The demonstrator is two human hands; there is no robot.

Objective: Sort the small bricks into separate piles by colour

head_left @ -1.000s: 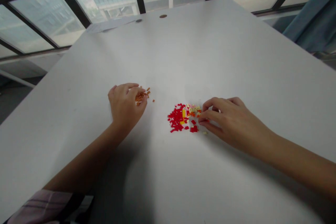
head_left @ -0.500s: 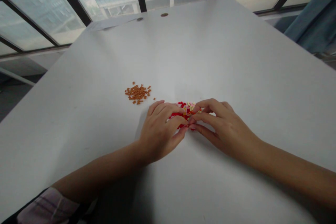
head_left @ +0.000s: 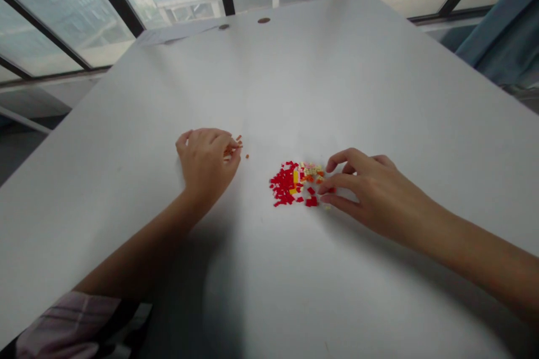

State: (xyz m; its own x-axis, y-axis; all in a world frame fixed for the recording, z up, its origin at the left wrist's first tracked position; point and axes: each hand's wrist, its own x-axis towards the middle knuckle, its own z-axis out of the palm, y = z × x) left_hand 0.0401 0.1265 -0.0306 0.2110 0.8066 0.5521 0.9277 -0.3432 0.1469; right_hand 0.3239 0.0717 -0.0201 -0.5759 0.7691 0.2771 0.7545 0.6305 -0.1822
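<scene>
Over orange bricks (head_left: 233, 147), left hand (head_left: 206, 162) cupped, right hand (head_left: 370, 192) beside red bricks (head_left: 285, 184)

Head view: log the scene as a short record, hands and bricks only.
left hand: curled over orange-brown mini bricks, most of them hidden
right hand: fingers curved, fingertips at the edge of the mixed pile
mixed pile: red bricks, with yellow and cream bricks
surface: white table

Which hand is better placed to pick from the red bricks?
Probably the right hand: its fingers rest at the edge of the tiny red bricks. The left hand sits over the orange bricks.
</scene>
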